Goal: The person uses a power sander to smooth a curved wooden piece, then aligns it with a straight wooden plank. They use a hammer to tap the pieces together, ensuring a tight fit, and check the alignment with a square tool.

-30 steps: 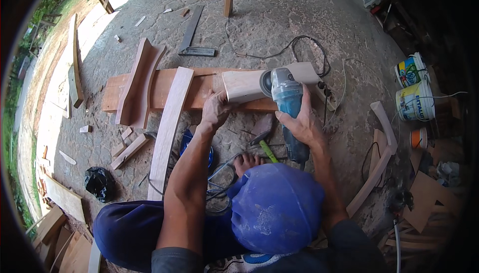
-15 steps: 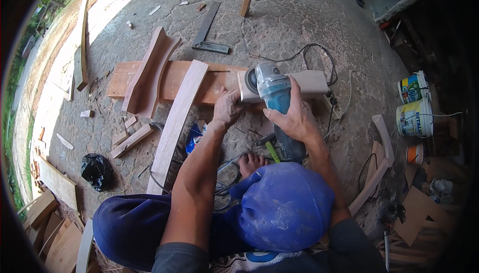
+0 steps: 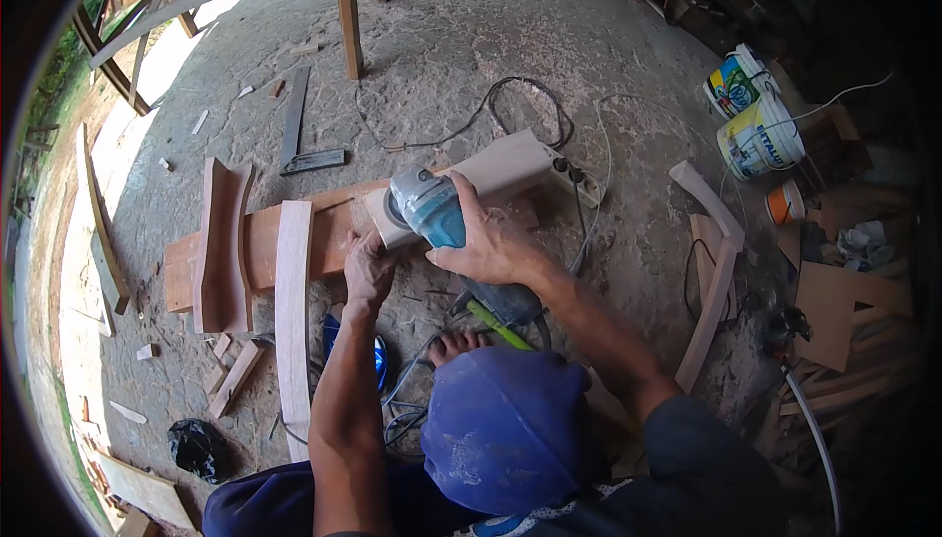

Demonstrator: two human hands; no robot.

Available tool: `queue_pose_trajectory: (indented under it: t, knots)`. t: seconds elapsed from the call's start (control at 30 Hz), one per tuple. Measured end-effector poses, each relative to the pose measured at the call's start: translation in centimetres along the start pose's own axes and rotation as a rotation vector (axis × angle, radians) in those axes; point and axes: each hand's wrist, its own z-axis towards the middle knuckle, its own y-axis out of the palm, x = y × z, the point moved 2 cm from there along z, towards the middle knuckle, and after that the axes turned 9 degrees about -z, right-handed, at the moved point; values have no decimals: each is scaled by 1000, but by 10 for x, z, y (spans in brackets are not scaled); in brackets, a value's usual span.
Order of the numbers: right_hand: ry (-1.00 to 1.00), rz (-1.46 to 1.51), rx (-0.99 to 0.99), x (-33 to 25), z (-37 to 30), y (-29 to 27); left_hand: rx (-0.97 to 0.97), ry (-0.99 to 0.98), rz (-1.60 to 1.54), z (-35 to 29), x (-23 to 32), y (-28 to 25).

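Note:
My right hand point(image 3: 496, 243) is wrapped around the body of a blue and grey angle grinder point(image 3: 432, 208). The grinder's round disc rests at the left end of a pale, smooth wooden piece point(image 3: 505, 166). At that same end, my left hand point(image 3: 366, 272) grips the piece's near edge close to the disc; some fingertips are hidden. Beneath the pale piece lies a reddish-brown plank point(image 3: 265, 253) on the ground. A curved wooden piece point(image 3: 224, 243) and a long pale curved strip point(image 3: 294, 331) lie across this plank, left of my left hand.
A dark try square point(image 3: 294, 130) and a black cable point(image 3: 471, 130) lie beyond the plank. Paint buckets point(image 3: 760, 140) stand at the right near wood offcuts point(image 3: 829, 306). A wooden trestle leg point(image 3: 349, 27) stands at the far side. A black plastic bag point(image 3: 196, 449) sits near left.
The whole view has turned, so the work appears farther left, lower and more tilted. Both hands keep their holds, with the grinder still at the left end of the pale piece.

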Motion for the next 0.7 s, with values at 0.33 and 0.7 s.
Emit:
queue_pose_trajectory:
  t: [0.33,0.7]
  knots:
    - [305,220,262,146,-14,-47,-4,-9,31,1,-2,-1]
    - [301,896,745,203,-65,-33,149,-147,-337,-3,-31,-5]
